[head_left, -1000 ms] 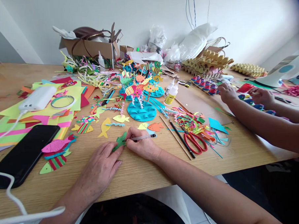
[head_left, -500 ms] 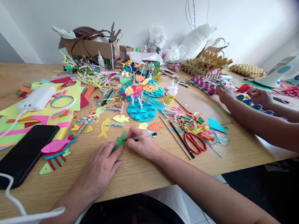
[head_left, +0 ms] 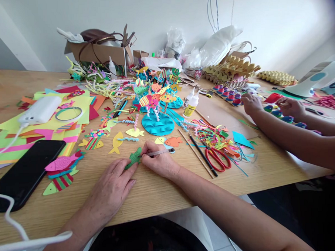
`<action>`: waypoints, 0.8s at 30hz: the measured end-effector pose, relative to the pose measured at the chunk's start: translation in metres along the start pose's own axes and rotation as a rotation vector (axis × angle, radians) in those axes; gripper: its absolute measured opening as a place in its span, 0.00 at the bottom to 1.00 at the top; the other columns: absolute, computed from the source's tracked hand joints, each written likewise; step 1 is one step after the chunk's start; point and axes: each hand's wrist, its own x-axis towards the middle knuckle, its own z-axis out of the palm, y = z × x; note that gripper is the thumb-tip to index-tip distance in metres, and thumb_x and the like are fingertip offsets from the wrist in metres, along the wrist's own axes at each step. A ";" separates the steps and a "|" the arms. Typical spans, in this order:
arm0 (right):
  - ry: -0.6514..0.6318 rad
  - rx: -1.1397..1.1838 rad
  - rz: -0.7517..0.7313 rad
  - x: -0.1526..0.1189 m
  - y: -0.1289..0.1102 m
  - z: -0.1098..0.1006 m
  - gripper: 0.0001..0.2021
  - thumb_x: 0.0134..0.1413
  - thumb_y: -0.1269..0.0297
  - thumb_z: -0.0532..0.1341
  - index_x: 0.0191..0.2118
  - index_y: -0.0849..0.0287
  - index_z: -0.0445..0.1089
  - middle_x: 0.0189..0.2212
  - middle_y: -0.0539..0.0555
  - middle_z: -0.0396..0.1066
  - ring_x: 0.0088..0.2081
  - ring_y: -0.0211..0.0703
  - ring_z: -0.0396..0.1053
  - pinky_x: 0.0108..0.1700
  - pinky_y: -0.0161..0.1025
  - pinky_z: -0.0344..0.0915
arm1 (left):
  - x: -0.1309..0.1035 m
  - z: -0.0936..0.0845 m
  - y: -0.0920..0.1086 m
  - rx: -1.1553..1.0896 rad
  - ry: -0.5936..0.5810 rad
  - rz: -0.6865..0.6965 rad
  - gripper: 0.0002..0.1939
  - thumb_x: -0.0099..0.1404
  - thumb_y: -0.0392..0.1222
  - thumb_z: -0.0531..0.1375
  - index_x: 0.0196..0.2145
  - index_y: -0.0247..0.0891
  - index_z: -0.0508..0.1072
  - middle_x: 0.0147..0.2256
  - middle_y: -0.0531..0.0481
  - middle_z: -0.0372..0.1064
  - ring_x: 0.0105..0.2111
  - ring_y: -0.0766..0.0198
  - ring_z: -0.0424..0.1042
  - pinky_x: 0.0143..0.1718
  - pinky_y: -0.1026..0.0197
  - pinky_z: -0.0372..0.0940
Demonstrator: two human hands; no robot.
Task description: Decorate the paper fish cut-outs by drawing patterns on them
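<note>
A small green paper fish lies on the wooden table in front of me. My left hand rests at its left side, with fingertips pressing it down against the table. Pinched in my right hand is a pen with a clear barrel and a dark end, its tip at the right edge of the fish. Just beyond are a yellow paper fish and an orange paper fish. A pink paper fish lies over others beside the phone.
Red scissors, a black pencil and paper scraps lie to the right. Blue discs carrying paper fish stand behind, near glue bottles. A black phone lies left. Another person's hands work at the right.
Both my hands keep their places, with the pen still at the green fish. The whole view has shifted very slightly.
</note>
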 end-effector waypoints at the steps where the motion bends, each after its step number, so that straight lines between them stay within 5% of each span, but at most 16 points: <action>1: -0.002 0.001 0.000 0.000 0.000 0.000 0.05 0.39 0.76 0.55 0.22 0.58 0.60 0.17 0.42 0.58 0.20 0.31 0.54 0.23 0.30 0.50 | 0.000 0.000 0.000 -0.006 -0.005 -0.006 0.18 0.69 0.40 0.47 0.53 0.36 0.66 0.48 0.43 0.64 0.48 0.54 0.64 0.50 0.50 0.63; 24: -0.002 0.093 0.053 0.002 -0.002 -0.002 0.06 0.37 0.78 0.54 0.21 0.59 0.61 0.16 0.43 0.59 0.20 0.31 0.54 0.22 0.29 0.51 | 0.005 -0.006 0.001 0.038 -0.068 -0.015 0.17 0.68 0.39 0.49 0.51 0.36 0.68 0.45 0.43 0.66 0.46 0.54 0.65 0.48 0.51 0.64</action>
